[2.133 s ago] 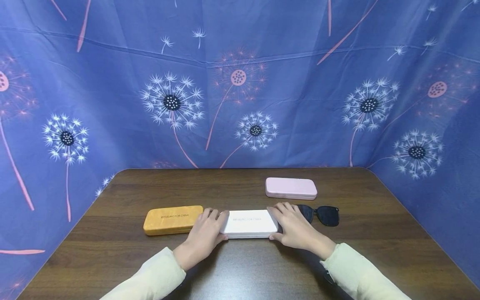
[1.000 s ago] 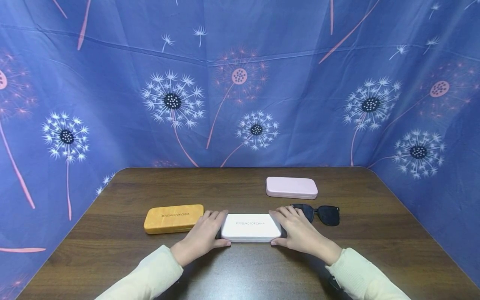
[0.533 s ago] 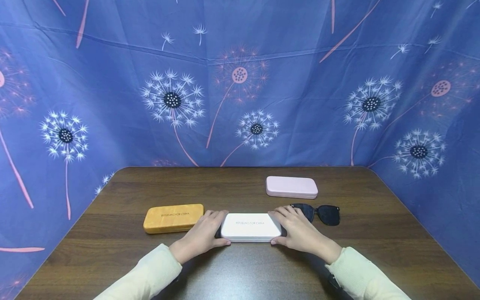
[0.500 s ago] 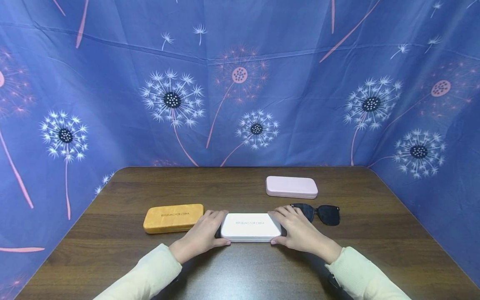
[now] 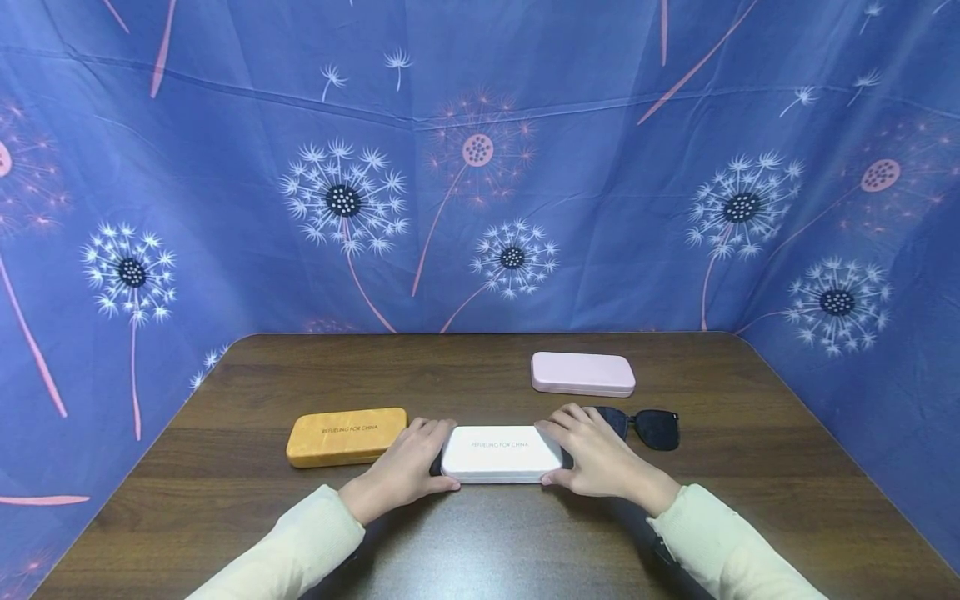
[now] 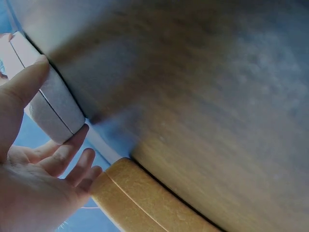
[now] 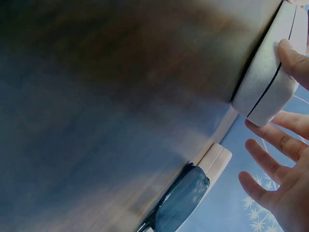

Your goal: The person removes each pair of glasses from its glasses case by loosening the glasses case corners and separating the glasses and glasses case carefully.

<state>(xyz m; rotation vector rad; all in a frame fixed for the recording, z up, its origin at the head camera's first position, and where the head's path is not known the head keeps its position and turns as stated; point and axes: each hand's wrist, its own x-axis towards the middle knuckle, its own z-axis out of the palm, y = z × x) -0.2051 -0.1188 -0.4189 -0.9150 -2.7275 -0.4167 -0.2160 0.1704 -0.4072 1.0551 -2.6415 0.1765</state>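
A white glasses case (image 5: 501,457), printed with small lettering, lies lid-down in the middle of the table between the two hands. At its left end the left hand (image 5: 403,468) grips it, thumb on the front side and fingers at the end and back. The right hand (image 5: 600,454) holds the other end the same way. From the right wrist view, the case's seam shows as a dark line beside the right thumb (image 7: 293,59). The left thumb (image 6: 30,79) presses across the seam in the left wrist view.
A yellow glasses case (image 5: 347,437) lies just left of the left hand. Black sunglasses (image 5: 656,430) rest behind the right hand, partly covered by it. Farther back is a pink glasses case (image 5: 582,374). A blue dandelion-print cloth (image 5: 480,217) hangs behind the brown table (image 5: 420,367).
Since the earliest frame, both hands have brought the white glasses case slightly nearer the person. Over the last half second the right hand's fingers shift a little; the case stays nearly still.
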